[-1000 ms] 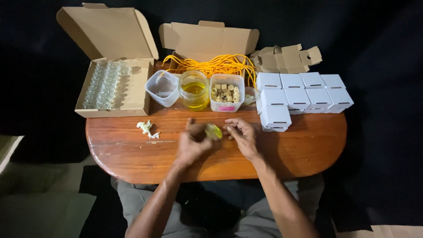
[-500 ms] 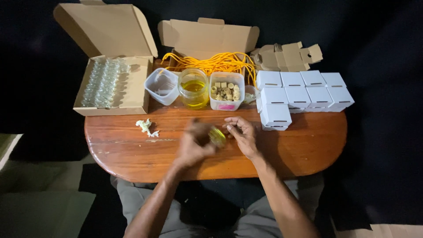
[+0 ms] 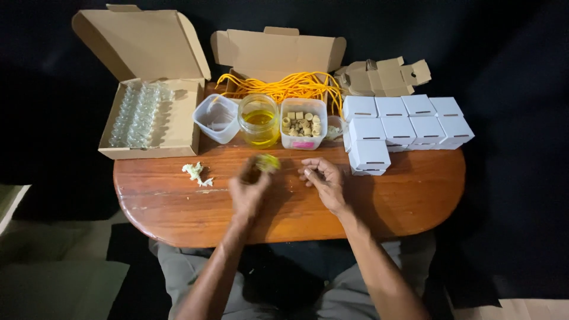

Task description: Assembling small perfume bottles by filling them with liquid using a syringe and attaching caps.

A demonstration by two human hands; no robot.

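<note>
Left hand [image 3: 249, 188] fingers grasping a small yellow-green bottle [image 3: 266, 162], right hand [image 3: 323, 179] fingers loosely curled, beside white cartons [image 3: 398, 124].

Table lit from above, bkgd black; left hand [image 3: 249, 188] motion-blurred.

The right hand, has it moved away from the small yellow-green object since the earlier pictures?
Yes. The right hand has drawn right, apart from the small yellow-green object in the left hand, toward the white boxes.
</note>
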